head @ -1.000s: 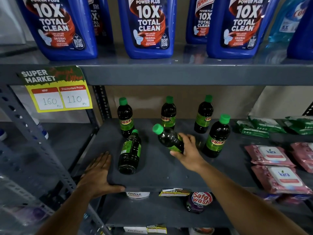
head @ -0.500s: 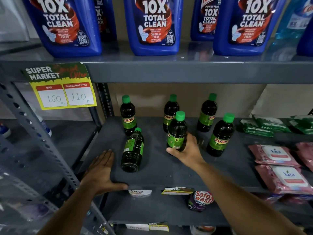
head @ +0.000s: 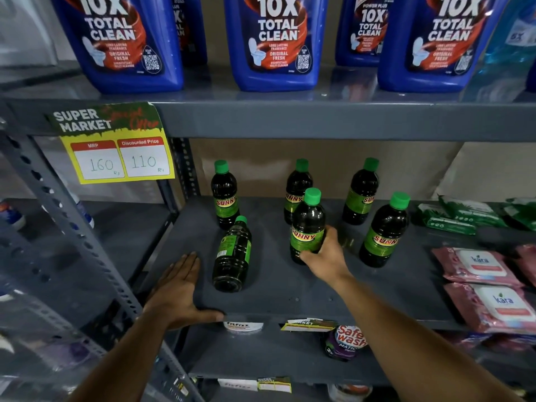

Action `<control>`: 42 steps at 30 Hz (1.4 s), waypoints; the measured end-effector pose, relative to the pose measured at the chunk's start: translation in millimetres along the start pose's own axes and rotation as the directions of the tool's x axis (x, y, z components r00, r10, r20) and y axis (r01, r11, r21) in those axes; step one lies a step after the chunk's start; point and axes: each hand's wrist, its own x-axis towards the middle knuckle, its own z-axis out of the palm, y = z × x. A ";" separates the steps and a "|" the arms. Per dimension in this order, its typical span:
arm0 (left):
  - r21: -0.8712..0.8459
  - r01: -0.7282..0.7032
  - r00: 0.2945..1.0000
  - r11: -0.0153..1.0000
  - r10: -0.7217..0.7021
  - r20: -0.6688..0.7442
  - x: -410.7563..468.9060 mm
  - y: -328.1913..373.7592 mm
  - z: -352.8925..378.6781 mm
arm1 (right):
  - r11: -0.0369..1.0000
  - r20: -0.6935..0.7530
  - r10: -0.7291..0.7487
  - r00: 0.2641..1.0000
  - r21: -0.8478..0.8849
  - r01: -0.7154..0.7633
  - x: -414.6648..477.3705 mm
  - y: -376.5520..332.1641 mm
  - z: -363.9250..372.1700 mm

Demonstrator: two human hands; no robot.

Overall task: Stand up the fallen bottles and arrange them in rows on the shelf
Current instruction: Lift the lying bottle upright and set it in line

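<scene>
The right hand (head: 324, 258) is wrapped around the lower part of an upright bottle (head: 308, 224) standing mid-shelf (head: 290, 297), thumb and fingers closed on its green label. The left hand (head: 177, 288) lies flat, fingers together, on the near left corner of the shelf, gripping nothing. Just right of it one bottle lies fallen (head: 233, 256), cap pointing far; four others stand, three along the back (head: 224, 194) and one to the right (head: 385, 230).
</scene>
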 end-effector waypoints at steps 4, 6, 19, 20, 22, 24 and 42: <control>0.015 0.000 1.000 1.000 0.000 0.007 0.8 -0.6 0.6 | 0.997 -0.034 -0.037 0.999 -0.063 0.035 -3.3 -1.1 2.2; 0.015 0.001 1.000 1.000 -0.001 0.004 0.2 0.2 0.4 | 0.998 -0.015 -0.015 1.000 -0.059 0.014 -4.0 -1.3 3.0; 0.004 -0.007 1.000 1.000 0.007 -0.027 -1.1 -0.2 3.3 | 0.857 -0.316 -0.477 0.820 -0.375 0.354 -52.2 -18.0 24.5; 0.001 -0.009 1.000 1.000 0.009 -0.018 -0.7 0.1 2.6 | 0.833 -0.259 -0.523 0.812 -0.358 0.422 -54.7 -22.0 30.9; -0.011 -0.012 1.000 1.000 0.012 0.001 -1.2 0.5 0.6 | 0.817 -0.081 -0.548 0.833 -0.268 0.511 -57.7 -31.1 43.7; 0.001 -0.019 0.999 1.000 0.019 0.027 -0.8 0.4 -2.5 | 0.881 0.121 -0.421 0.899 -0.181 0.437 -56.9 -44.6 55.7; -0.015 -0.064 0.996 0.998 0.063 -0.057 -4.8 -1.2 -2.3 | 0.901 0.202 0.378 0.904 0.146 -0.409 -26.3 -75.8 125.7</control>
